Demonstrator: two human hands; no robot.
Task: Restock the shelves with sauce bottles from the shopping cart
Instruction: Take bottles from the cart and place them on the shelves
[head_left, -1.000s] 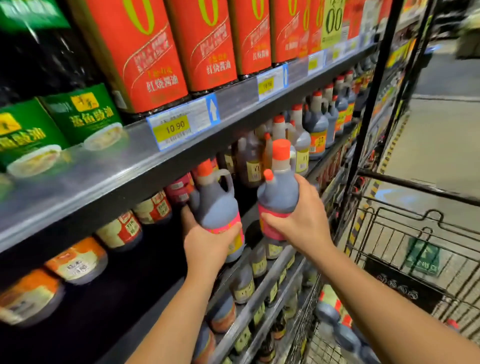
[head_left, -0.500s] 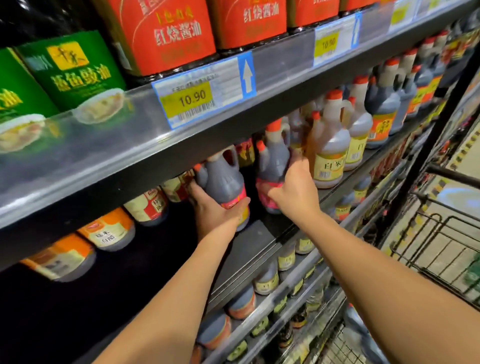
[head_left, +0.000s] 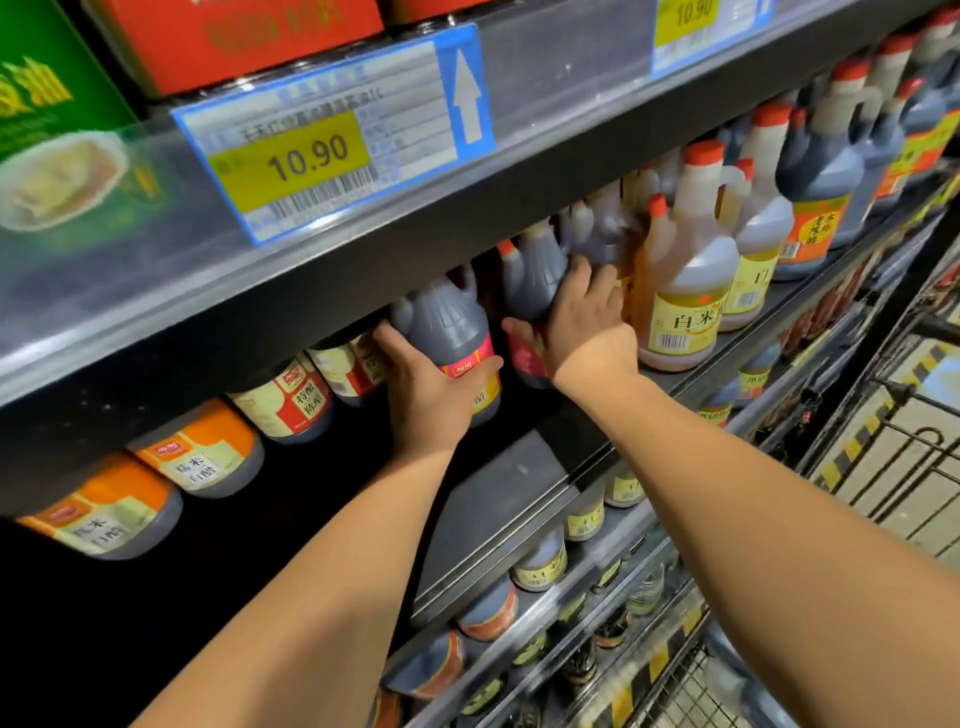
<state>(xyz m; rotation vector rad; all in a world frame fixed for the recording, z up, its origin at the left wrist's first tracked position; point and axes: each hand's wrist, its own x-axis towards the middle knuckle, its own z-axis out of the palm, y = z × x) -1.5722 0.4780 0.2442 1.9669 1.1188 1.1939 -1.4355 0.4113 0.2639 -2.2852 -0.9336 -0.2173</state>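
My left hand (head_left: 423, 395) grips a dark sauce bottle (head_left: 447, 325) with a red label low around its body, inside the middle shelf (head_left: 509, 493). My right hand (head_left: 576, 317) grips a second dark sauce bottle (head_left: 535, 273) with an orange spout cap, just right of the first and deeper under the shelf above. Both bottles stand upright or nearly so. Their tops are partly hidden by the upper shelf's edge (head_left: 363, 270).
Pale vinegar bottles (head_left: 685, 270) with yellow labels stand right of my right hand. Orange-labelled bottles (head_left: 202, 452) line the shelf on the left. A 10.90 price tag (head_left: 322, 135) hangs above. Lower shelves hold more bottles (head_left: 540, 561). The wire shopping cart (head_left: 893, 457) is at right.
Both hands have pushed their bottles further in under the upper shelf. The view has closed in on the shelf.
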